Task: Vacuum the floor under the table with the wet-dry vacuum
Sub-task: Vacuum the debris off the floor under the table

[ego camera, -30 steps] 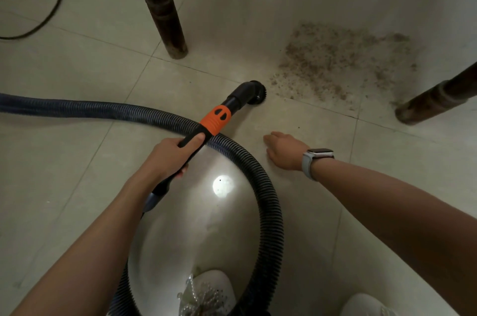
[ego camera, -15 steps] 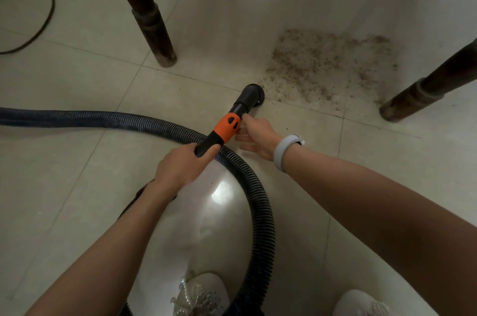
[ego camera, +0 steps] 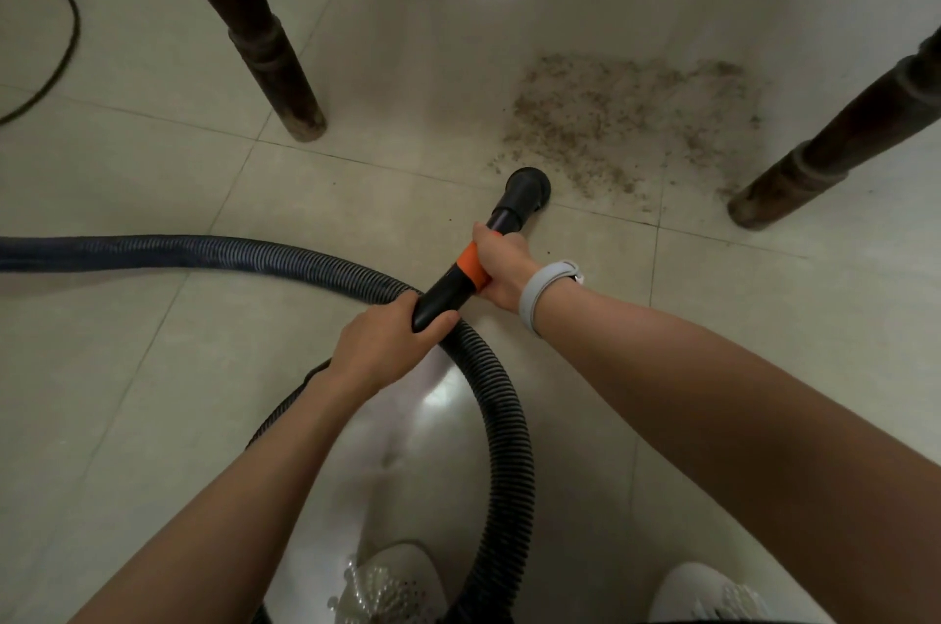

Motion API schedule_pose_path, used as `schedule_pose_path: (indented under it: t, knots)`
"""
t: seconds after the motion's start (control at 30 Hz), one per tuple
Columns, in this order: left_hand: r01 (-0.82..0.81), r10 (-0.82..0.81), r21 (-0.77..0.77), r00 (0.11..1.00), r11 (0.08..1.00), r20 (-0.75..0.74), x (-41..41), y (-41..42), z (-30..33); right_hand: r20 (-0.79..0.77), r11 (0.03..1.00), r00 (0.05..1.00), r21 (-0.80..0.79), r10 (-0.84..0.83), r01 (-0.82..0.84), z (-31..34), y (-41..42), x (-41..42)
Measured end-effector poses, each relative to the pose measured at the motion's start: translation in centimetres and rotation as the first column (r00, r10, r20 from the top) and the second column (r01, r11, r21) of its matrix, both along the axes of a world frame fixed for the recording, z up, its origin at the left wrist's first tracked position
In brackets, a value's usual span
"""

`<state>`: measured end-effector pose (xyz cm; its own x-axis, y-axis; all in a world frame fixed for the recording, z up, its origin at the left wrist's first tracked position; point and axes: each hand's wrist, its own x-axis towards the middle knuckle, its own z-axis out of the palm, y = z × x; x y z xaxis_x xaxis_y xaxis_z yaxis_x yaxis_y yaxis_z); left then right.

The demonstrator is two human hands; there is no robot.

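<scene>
- The vacuum wand (ego camera: pixel 448 284), a smooth black tube with an orange collar, is angling down at the floor (ego camera: pixel 153 419), its round nozzle (ego camera: pixel 524 188) sitting right at the near edge of the dirt patch (ego camera: pixel 626 124), looks like it's touching the tile.
- Both hands are gripping it: left hand (ego camera: pixel 387 343) is wrapping its fingers around the back end, right hand (ego camera: pixel 501 267) is curling around the orange collar up front. My guess is the front hand is steering while the back one is pushing.
- The ribbed, bendy black hose (ego camera: pixel 499 419) is looping around behind the hands and trailing off toward the left edge of the floor, so there's slack to reach further in.
- The dirt is looking like gritty brown crumbs scattered between two dark turned-wood table legs (ego camera: pixel 254 32), the other leg (ego camera: pixel 840 139) being off to the right. Pretty much all of it is still waiting to be sucked up.
- Glossy pale tiles are bouncing the lights, and a thin dark cord (ego camera: pixel 61 58) is curving near the far left corner.
</scene>
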<state>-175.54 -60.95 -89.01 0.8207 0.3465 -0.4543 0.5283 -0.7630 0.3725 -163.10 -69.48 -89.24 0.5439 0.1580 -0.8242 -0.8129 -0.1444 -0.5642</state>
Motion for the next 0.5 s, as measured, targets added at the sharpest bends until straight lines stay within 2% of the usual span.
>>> schedule_pose_path:
  t: [0.5]
  knots:
    - [0.221, -0.221, -0.011, 0.975, 0.975, -0.032, 2.8, -4.4, 0.7, -0.006, 0.996, 0.996, -0.024, -0.088, 0.088, -0.3, -6.5, 2.1]
